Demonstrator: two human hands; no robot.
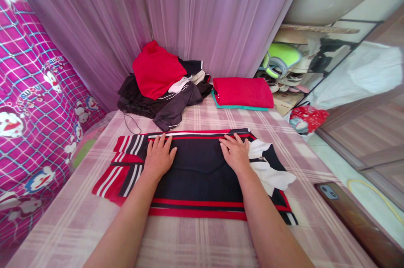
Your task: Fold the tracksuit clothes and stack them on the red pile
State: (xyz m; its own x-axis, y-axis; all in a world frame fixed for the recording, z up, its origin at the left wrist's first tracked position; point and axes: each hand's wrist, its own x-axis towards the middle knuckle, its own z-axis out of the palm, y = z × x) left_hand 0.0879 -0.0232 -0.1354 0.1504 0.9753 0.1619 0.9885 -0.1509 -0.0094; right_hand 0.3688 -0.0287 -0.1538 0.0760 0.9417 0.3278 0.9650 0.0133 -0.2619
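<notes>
A folded jacket (195, 171), dark navy with red and white trim, lies flat across the bed. Its striped cuffs and hem (118, 165) point left, and its white collar (268, 165) with a zip end is at the right. My left hand (159, 154) rests on the jacket's far left part, fingers spread flat. On the far right part, near the collar, my right hand (235, 150) also lies flat with its fingers apart. Both hands touch the cloth near its far edge without gripping it.
A loose heap of red and black clothes (158, 74) sits at the back left. Beside it lies a folded red cloth (243, 91) over a teal one. A phone (356, 221) rests at the right edge. Purple curtains (202, 15) hang behind, and a shelf (318, 30) stands right.
</notes>
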